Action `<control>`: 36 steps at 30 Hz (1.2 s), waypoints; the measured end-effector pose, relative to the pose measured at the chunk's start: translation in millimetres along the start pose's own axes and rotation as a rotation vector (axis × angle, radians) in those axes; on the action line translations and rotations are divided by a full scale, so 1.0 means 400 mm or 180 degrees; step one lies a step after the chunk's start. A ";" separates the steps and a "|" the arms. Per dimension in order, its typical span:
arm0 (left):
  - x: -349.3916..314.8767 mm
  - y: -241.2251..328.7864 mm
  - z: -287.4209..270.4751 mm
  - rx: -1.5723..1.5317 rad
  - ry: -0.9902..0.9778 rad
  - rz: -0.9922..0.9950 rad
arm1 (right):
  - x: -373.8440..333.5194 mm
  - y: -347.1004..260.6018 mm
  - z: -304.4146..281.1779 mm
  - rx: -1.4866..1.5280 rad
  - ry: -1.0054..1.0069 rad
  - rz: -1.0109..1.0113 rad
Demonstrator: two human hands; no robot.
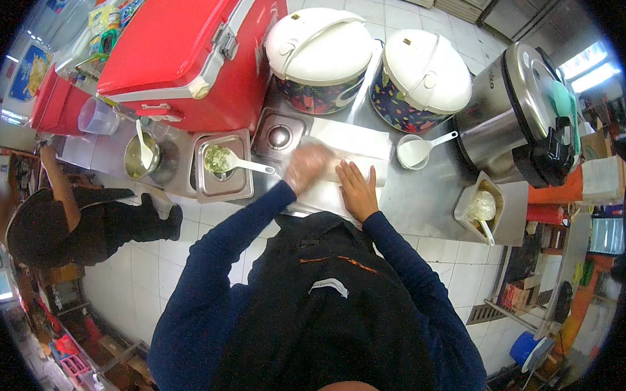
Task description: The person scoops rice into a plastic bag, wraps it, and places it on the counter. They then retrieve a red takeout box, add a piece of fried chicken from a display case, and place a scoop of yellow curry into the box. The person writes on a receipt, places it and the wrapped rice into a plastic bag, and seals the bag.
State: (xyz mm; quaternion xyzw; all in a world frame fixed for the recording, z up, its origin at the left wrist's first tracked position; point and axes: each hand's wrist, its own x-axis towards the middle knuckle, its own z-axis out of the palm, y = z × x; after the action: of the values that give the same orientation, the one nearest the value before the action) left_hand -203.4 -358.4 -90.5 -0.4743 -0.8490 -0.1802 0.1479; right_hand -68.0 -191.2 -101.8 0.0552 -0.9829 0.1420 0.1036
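Observation:
White paper sheets lie on the steel counter in front of me. My right hand is bare and rests flat on the paper, its fingers stretched out. Beside it, my left hand wears a clear plastic glove and is over the paper's left part. Motion smears its fingers, so whether it holds anything is not visible. To its left, a white spoon lies in a steel pan with chopped green food. A lidded steel container stands just behind the left hand.
Two white-lidded flowered pots and a red cooler line the back. Rightward are a white scoop on a cup, a large steel cooker and a steel pan with a bag. A steel bowl sits left. Another person stands further left.

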 end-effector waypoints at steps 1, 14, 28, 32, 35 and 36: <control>-0.028 0.036 0.002 -0.0234 -0.0572 0.0339 | 0.001 -0.003 0.007 0.0039 -0.0023 0.0028; -0.069 -0.051 0.111 -0.0514 -0.0498 0.0026 | -0.004 0.107 -0.003 -0.0246 -0.0498 0.0749; 0.095 -0.051 0.148 -0.0317 -0.1147 -0.0923 | 0.178 0.254 0.034 0.0887 -0.0855 0.1104; -0.073 0.048 0.165 -0.1460 -0.0483 -0.1810 | 0.036 0.147 0.092 0.1048 0.0734 0.1466; -0.120 0.100 0.205 -0.0349 -0.0016 -0.0919 | 0.033 0.091 0.129 0.0960 0.0705 0.1761; -0.119 0.113 0.214 0.0077 -0.0289 -0.0841 | 0.051 0.082 0.132 0.1732 0.0816 0.2162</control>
State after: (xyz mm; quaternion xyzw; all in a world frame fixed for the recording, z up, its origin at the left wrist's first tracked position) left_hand -147.4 -334.1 -179.6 -0.3642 -0.9119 -0.1663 0.0901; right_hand -102.2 -176.7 -155.7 -0.2632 -0.8514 0.4268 0.1537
